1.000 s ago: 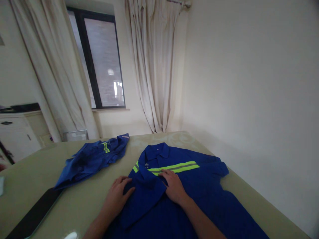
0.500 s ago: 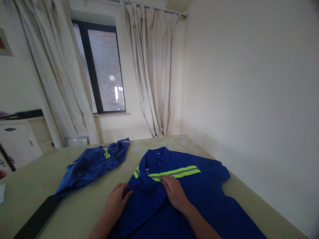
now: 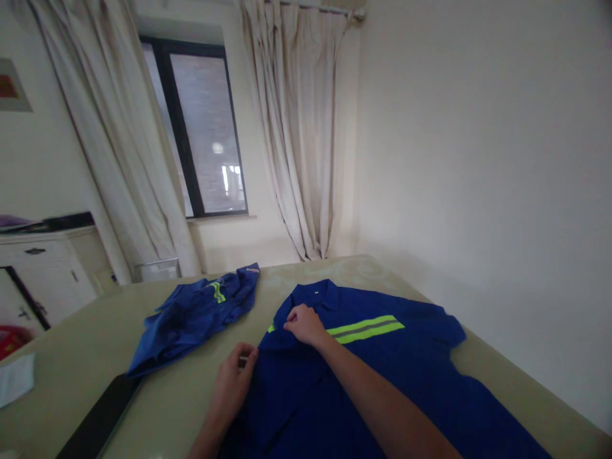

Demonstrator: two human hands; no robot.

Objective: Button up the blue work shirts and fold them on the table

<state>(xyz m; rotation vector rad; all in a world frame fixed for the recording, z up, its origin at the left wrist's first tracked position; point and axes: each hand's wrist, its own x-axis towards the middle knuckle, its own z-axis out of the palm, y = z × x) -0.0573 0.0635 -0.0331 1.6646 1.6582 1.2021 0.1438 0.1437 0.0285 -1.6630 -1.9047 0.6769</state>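
Observation:
A dark blue work shirt (image 3: 415,357) with a yellow-green and grey reflective stripe (image 3: 366,329) lies spread on the table, collar (image 3: 315,293) toward the far end. At its left edge, my left hand (image 3: 236,373) is closed, thumb and index finger pinching the fabric at the side. My right hand (image 3: 305,324) is over the chest just below the collar, fingers pinched on the shirt's front; it covers part of the stripe. My right forearm crosses the body of the shirt.
Another blue garment (image 3: 191,325) with a reflective stripe lies crumpled to the left, its lower end over a long black flat object (image 3: 102,414). A whitish sheet (image 3: 16,380) lies at the table's (image 3: 172,408) left edge. A wall (image 3: 502,223) rises along the right side.
My right hand has moved up and left from the stripe toward the collar, and the front flap lies flatter. My left hand has shifted slightly up along the shirt's edge. The view has turned slightly left.

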